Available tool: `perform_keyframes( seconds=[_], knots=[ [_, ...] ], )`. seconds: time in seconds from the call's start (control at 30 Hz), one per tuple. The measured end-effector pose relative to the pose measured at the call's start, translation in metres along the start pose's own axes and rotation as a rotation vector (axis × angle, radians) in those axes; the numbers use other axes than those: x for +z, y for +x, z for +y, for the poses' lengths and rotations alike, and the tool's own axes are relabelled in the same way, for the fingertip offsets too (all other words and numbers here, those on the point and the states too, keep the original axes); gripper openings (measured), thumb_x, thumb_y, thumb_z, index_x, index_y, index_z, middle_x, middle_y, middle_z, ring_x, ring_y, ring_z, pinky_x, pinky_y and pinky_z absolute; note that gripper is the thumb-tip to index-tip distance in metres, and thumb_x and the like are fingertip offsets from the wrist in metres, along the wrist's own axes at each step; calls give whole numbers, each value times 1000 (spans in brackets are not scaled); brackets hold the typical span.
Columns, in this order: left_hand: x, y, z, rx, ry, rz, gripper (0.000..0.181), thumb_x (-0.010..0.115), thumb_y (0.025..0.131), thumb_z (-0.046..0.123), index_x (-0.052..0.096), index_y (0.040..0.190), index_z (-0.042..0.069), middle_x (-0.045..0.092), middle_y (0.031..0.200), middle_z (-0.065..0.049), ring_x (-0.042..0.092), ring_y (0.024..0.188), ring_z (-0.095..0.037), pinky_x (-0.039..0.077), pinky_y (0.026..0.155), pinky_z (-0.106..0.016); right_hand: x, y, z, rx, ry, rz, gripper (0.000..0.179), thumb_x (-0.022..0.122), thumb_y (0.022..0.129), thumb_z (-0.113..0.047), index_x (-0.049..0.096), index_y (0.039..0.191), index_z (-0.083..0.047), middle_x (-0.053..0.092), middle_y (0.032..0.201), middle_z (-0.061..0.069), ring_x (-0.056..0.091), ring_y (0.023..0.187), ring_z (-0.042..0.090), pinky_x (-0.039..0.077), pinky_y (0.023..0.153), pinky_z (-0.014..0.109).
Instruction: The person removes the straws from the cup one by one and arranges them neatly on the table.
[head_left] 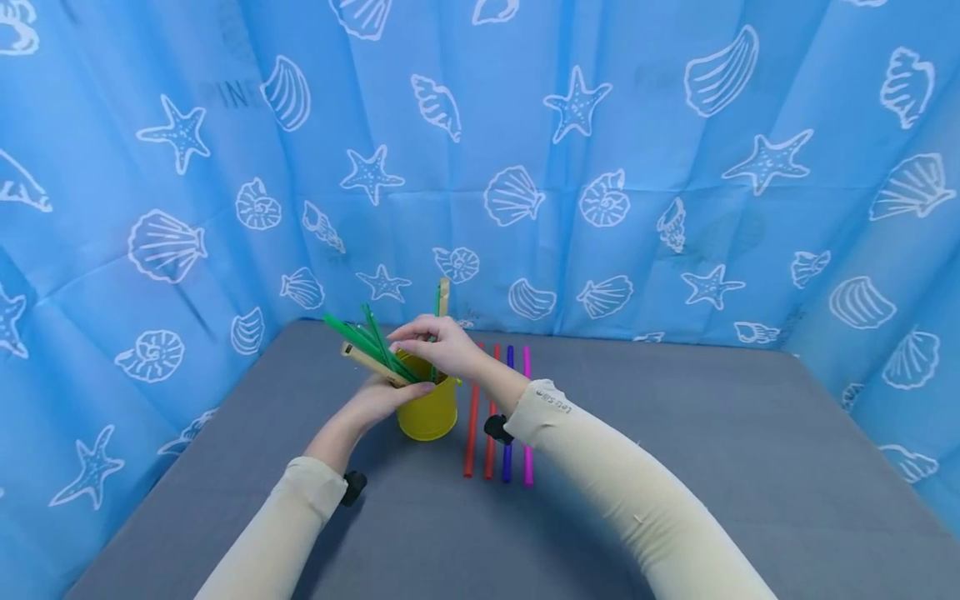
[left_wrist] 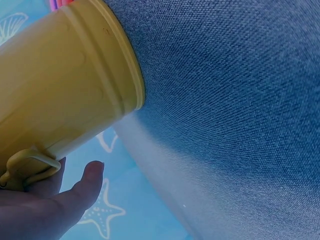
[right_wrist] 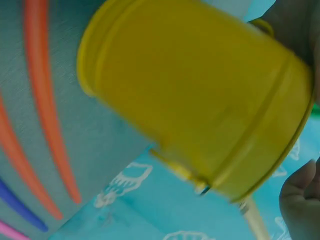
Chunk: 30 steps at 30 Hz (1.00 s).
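A yellow bucket (head_left: 427, 418) stands on the grey table, leaning none in the head view. My left hand (head_left: 375, 402) grips its left side, the thumb lying across the front rim. Several green straws (head_left: 345, 324) lean out of the bucket to the left, beside a pale wooden stick (head_left: 367, 362) with dark print at its end. Another wooden stick (head_left: 444, 297) rises upright at the back. My right hand (head_left: 453, 346) reaches over the opening, fingertips right at the green straws; I cannot tell whether it pinches one. Bucket and hand edges show in the right wrist view.
Right of the bucket, two red straws (head_left: 472, 433), a blue straw (head_left: 507, 462) and a magenta straw (head_left: 528, 467) lie side by side on the table (head_left: 675, 433). A blue curtain (head_left: 480, 150) with white sea shapes hangs behind and along the sides.
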<state>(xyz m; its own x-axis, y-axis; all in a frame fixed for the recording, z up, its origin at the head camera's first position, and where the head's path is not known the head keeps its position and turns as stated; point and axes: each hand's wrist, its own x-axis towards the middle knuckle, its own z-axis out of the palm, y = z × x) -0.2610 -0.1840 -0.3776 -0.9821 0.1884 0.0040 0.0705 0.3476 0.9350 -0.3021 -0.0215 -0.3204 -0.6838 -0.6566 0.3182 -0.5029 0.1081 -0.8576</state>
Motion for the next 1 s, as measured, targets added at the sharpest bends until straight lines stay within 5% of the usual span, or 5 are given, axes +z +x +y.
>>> perform_keyframes(
  seconds=[0.23, 0.63, 1.0],
  knots=[
    [2, 1, 0, 57, -18, -15, 59, 69, 92, 19, 42, 142, 3, 52, 138, -16, 50, 122, -34, 37, 106, -52, 11, 11, -5, -1, 8, -22, 24, 55, 99, -7, 68, 116, 3, 59, 93, 6, 53, 83, 35, 43, 65, 22],
    [2, 0, 1, 9, -8, 0, 57, 69, 91, 20, 44, 139, 3, 53, 135, -16, 50, 122, -34, 35, 106, -53, 16, 19, -12, 53, -66, -47, 29, 57, 99, -12, 65, 125, -1, 61, 108, 10, 56, 90, 15, 48, 74, 22],
    [0, 1, 3, 15, 1, -28, 55, 67, 93, 21, 44, 139, -1, 53, 135, -18, 51, 120, -35, 37, 105, -52, 20, 28, -7, 69, -99, -121, 34, 58, 99, -17, 62, 131, -6, 47, 79, 4, 40, 68, 13, 33, 60, 23]
  ],
)
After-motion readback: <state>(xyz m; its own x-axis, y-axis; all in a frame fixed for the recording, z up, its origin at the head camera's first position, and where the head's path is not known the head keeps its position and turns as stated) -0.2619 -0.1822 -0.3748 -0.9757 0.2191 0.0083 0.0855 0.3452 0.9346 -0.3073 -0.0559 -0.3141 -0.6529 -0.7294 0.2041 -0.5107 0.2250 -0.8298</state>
